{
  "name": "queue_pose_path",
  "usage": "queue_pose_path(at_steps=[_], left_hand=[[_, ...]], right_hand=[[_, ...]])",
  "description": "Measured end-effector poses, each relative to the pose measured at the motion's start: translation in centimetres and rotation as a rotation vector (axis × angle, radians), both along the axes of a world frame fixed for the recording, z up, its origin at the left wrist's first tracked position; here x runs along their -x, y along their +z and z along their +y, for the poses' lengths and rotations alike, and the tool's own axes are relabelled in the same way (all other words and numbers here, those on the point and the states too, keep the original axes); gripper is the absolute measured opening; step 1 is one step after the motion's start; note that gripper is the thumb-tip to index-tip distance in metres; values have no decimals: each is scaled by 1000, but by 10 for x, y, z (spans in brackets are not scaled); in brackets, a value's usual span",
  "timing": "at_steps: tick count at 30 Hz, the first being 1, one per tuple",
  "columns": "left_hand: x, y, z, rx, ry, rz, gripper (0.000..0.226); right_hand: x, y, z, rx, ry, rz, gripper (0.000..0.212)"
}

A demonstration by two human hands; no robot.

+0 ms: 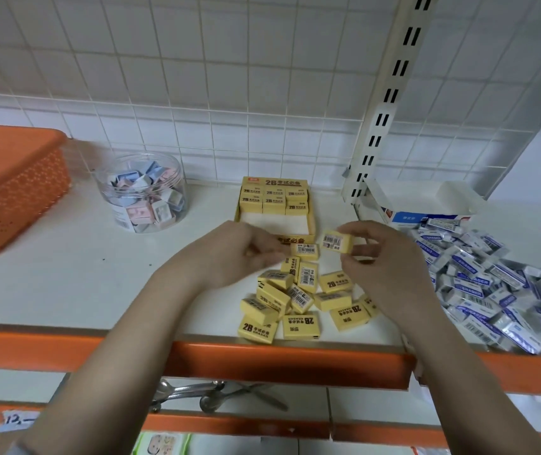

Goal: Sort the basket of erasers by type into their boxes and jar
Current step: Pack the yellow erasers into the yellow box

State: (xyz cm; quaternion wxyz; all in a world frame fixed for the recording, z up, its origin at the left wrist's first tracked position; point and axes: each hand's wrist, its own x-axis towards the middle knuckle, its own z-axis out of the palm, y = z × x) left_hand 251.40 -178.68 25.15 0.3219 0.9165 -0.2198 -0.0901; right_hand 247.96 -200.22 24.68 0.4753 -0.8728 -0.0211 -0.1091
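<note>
My right hand point(381, 257) pinches one yellow eraser point(338, 242) between thumb and fingertips, barcode side up, just in front of the yellow box point(275, 205). My left hand point(233, 254) has its fingers curled at a second yellow eraser point(305, 251); whether it grips it I cannot tell. The box holds two rows at its back. Loose yellow erasers point(298, 300) lie heaped below my hands. A pile of blue-white erasers point(492, 284) sits right, the jar point(142, 195) and orange basket point(13, 185) left.
</note>
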Motion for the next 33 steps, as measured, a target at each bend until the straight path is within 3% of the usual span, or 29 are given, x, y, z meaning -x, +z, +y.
queue_pose_path(at_steps=[8,15,18,21,27,33], left_hand=[[19,-8,-2,226,163,299,17],[13,-1,-7,253,227,386,7],[13,-1,-7,267,242,432,13],[11,-4,-4,310,240,409,17],[12,-8,4,459,377,342,17],[19,-19,18,638,556,276,10]], right_hand=[[-12,12,-5,-35,32,-72,39],[-51,29,5,33,45,-66,3],[-79,25,13,-44,53,39,18],[-104,15,17,-32,42,148,27],[-129,7,18,-2,76,261,18],[-133,7,23,107,87,199,18]])
